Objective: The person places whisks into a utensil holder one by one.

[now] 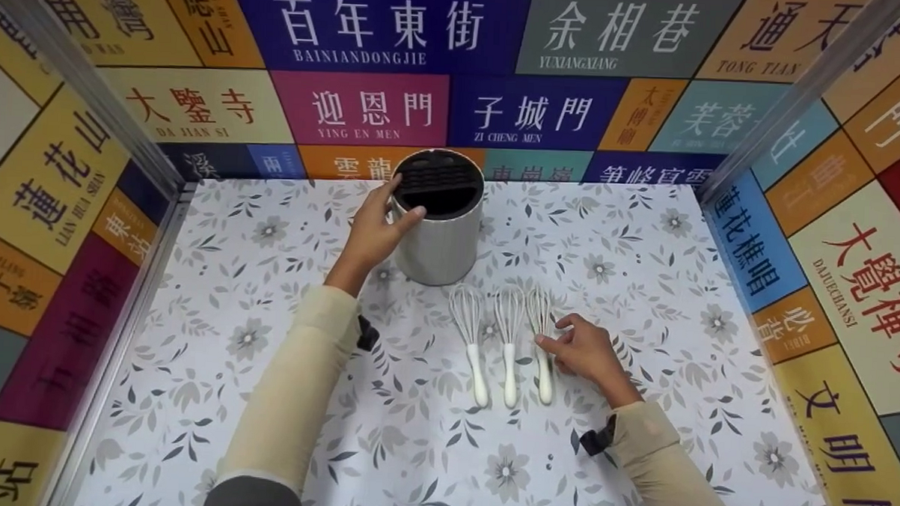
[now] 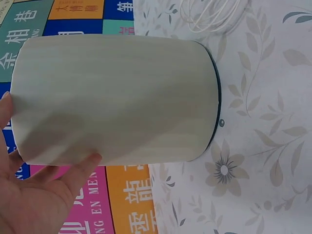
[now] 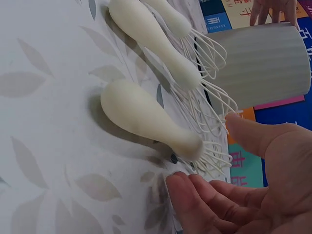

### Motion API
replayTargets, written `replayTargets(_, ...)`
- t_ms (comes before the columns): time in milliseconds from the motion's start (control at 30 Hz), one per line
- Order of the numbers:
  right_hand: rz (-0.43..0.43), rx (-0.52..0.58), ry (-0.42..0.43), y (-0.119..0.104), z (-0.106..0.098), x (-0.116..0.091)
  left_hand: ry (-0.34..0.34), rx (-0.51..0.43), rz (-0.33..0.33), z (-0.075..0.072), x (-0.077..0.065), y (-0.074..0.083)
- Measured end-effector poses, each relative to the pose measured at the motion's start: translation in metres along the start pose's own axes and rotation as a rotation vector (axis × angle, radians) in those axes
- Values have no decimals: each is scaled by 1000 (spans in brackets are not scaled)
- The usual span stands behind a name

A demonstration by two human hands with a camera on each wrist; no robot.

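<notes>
In the head view, a grey cylindrical utensil holder (image 1: 437, 241) with a black slotted top stands upright at the back of the table. My left hand (image 1: 380, 224) holds it by the left side of its rim, thumb at the top edge and fingers along the outer wall (image 2: 112, 102). Three whisks with cream handles lie side by side before the holder: a left whisk (image 1: 477, 370), a middle whisk (image 1: 509, 371) and a right whisk (image 1: 544, 372). My right hand (image 1: 585, 351) is at the right whisk, thumb and fingers spread apart around its neck.
A white tablecloth (image 1: 506, 465) with grey flowers and leaves covers the table. Panels (image 1: 358, 107) with coloured signs stand behind and on both sides, with metal posts (image 1: 807, 93) at the corners. The holder stands close to the back panel.
</notes>
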State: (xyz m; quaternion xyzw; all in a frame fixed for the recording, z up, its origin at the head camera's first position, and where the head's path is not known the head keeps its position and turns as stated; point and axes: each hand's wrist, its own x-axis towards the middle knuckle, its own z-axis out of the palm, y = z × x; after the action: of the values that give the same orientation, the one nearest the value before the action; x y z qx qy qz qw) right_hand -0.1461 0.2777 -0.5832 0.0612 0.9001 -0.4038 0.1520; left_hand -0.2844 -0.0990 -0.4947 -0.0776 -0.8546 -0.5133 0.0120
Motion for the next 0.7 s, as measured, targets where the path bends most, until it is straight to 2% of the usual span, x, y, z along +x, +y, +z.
replayTargets(167, 35, 68, -6, 3, 7, 3, -8, 9, -17, -1, 0, 2)
replayTargets(333, 67, 123, -20, 5, 11, 5, 10, -1, -4, 0, 0, 2)
replayTargets(700, 118, 150, -79, -2, 10, 6, 9, 2, 13, 0, 0, 1)
